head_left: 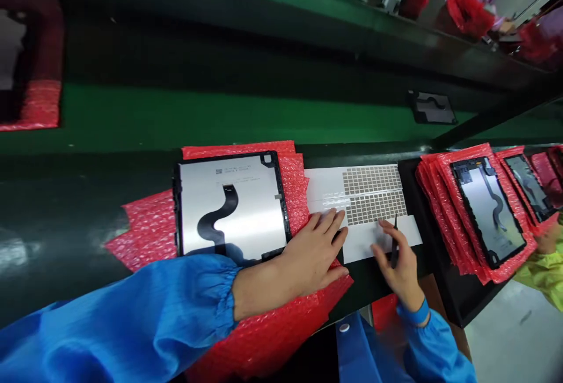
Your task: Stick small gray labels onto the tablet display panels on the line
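A display panel (231, 204) lies back-side up on red bubble wrap (145, 227), silver with a black curved flex cable. My left hand (308, 257) rests flat on the bubble wrap beside the panel's right edge, its fingertips touching a white sticker sheet (328, 186). The sheet carries two grids of small grey squares (373, 194). My right hand (398, 263) grips black tweezers (394, 242), tip pointing at the lower grid's bottom edge.
A green conveyor belt (220, 116) runs behind, carrying one small dark panel (433, 107). More panels on stacked red bubble wrap (484, 210) lie to the right. Another person's yellow sleeve (543, 268) shows at far right. Red wrap (35, 104) sits at far left.
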### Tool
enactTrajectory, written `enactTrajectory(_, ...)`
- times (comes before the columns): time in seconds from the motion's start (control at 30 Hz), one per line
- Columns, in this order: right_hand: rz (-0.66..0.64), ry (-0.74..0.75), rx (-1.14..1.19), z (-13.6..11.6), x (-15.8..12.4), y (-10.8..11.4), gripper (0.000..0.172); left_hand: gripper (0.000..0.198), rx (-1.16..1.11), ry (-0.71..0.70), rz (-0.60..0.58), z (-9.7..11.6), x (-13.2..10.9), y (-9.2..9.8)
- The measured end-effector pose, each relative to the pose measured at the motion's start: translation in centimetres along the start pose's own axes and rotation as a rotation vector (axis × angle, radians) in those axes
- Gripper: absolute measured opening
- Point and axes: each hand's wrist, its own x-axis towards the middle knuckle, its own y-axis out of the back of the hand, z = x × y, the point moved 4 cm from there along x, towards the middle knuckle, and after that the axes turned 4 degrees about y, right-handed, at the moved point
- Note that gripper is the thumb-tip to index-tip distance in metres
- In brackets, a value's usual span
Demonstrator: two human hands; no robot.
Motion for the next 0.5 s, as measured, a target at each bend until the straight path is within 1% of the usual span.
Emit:
enactTrajectory(0.03, 0.007, 0.023, -0.077, 0.2, -1.3, -0.4, 0.045, 0.083, -0.024, 0.005, -0.007, -0.1, 0.1, 0.0)
enactTrajectory(0.07, 0.027, 0.032, -0.123, 0.5, -2.4, -1.0, 0.045, 0.084, -0.06, 0.014, -0.009, -0.2, 0.2, -0.1)
enactTrajectory(0.13, 0.109, 0.04, -0.136, 1.0, -3.7, -2.2, 0.034, 0.088, -0.198, 0.049, -0.006, -0.6, 0.5, -0.2)
enactTrajectory(0.17, 0.16, 0.035, -0.114, 1.2, -4.0, -2.7, 0.027, 0.09, -0.276, 0.065, -0.002, -0.8, 0.7, -0.2)
enactTrajectory(0.23, 0.273, -0.012, -0.026, 1.7, -3.8, -3.1, 0.02, 0.093, -0.394, 0.081, 0.005, -1.1, 0.9, -0.3)
enactTrajectory(0.3, 0.395, -0.082, 0.063, 2.0, -3.2, -2.6, 0.019, 0.095, -0.435, 0.074, 0.019, -1.4, 1.2, -0.4)
enactTrajectory(0.37, 0.545, -0.129, 0.116, 1.7, -2.7, -1.4, 0.024, 0.098, -0.463, 0.061, 0.036, -1.7, 1.4, -0.3)
enactTrajectory(0.43, 0.698, -0.129, 0.135, 0.8, -2.5, 0.1, 0.028, 0.101, -0.536, 0.048, 0.051, -1.9, 1.7, 0.1)
enactTrajectory(0.5, 0.813, -0.11, 0.166, -0.9, -2.7, 1.1, 0.03, 0.097, -0.655, 0.009, 0.062, -1.5, 2.1, 0.9)
